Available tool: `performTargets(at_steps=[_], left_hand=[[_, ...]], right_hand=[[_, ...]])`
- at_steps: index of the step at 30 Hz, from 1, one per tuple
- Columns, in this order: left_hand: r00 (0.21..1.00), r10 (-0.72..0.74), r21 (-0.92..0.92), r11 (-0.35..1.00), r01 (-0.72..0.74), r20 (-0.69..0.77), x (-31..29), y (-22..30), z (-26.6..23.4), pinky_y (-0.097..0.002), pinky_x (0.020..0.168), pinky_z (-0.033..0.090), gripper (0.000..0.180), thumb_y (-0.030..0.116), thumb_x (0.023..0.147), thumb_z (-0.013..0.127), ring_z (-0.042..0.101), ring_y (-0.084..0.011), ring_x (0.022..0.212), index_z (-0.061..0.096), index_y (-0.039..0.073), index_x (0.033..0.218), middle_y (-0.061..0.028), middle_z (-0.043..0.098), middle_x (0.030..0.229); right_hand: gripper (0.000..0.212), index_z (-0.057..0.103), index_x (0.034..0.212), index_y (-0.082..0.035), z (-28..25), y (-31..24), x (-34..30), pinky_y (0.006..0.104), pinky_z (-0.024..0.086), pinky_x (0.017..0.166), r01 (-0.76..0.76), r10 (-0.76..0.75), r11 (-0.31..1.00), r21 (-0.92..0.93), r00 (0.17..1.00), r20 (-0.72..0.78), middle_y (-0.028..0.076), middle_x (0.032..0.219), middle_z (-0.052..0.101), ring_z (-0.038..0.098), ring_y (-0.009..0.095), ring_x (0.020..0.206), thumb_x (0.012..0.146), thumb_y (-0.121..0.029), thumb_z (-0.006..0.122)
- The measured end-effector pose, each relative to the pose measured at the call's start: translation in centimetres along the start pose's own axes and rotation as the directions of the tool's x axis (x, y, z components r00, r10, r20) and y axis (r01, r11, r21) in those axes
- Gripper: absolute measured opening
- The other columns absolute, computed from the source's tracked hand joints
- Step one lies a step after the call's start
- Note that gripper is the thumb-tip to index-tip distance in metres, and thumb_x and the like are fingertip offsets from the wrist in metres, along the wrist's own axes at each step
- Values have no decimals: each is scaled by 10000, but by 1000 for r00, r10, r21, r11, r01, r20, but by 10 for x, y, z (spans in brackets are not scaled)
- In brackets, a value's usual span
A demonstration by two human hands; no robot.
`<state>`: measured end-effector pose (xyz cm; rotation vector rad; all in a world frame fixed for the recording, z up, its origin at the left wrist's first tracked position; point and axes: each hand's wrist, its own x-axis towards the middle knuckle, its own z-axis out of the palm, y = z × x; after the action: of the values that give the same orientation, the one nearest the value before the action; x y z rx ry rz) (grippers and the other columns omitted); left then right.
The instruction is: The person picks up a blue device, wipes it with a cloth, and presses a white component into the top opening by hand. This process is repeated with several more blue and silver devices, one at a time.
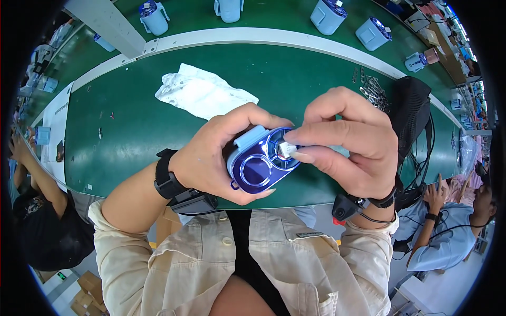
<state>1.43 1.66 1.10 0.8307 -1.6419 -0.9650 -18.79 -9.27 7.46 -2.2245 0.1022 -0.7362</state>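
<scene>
My left hand is wrapped round a light blue plastic device, tilted so that its shiny dark blue top faces up. Two round recesses show in that top, and a light blue clip sticks out on its left side. Over the right-hand recess, my right hand pinches a small white block or tag between thumb and forefinger. Fingertips partly cover this piece, so I cannot tell whether it is joined to the device. The device is held above the near edge of the green tabletop.
A crumpled white cloth lies beyond my hands. At the right are a pile of small metal pieces, a black bag and cables. Across the white rail stand several similar blue devices. People sit at both sides.
</scene>
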Motion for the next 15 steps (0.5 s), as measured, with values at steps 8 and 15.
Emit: performTargets(at_steps=[8, 15], left_hand=[[1000, -4, -13, 1000, 4, 26, -1, 0, -1, -290, 856, 495, 721, 147, 592, 866, 627, -192, 984, 527, 21, 1215, -90, 606, 1101], [997, -63, 61, 996, 66, -46, -4, 9, 0, -287, 866, 488, 703, 143, 598, 854, 625, -176, 983, 535, 18, 1212, -86, 620, 1085]], right_hand=[[221, 737, 928, -9, 4, 2, -1, 273, 407, 581, 14, -14, 1000, 13, 1000, -3, 84, 848, 602, 548, 167, 693, 708, -22, 752], [280, 718, 913, 20, 9, -8, -2, 302, 416, 542, 175, -194, 924, -339, 981, -22, 106, 836, 595, 554, 196, 653, 654, -70, 778]])
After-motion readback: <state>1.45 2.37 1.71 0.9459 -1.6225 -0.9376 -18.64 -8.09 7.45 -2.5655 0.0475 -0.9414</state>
